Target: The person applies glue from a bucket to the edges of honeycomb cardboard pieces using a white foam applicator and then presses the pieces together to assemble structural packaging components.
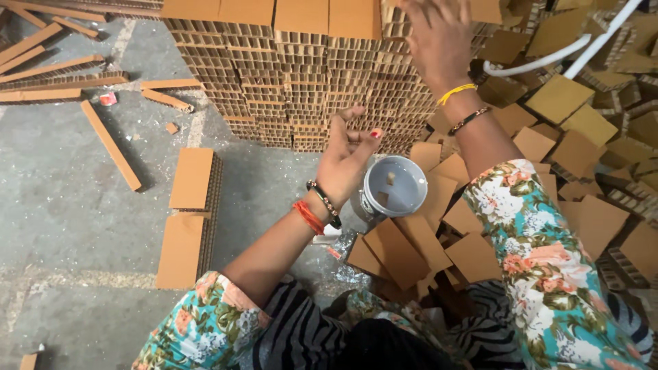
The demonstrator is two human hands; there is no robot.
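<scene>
Right hand [439, 41] spread flat on the top of the honeycomb cardboard stack [301, 75], apparently steadying it, left hand [346, 161] loosely curled, empty, poised just beside the white bucket [394, 186] below, loose cardboard squares [397, 253] nearer the body.

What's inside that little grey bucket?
The grey bucket holds pale liquid with two small brown bits, maybe cardboard, floating in it. What lies beneath the surface cannot be seen. The left hand hovers beside it.
</scene>
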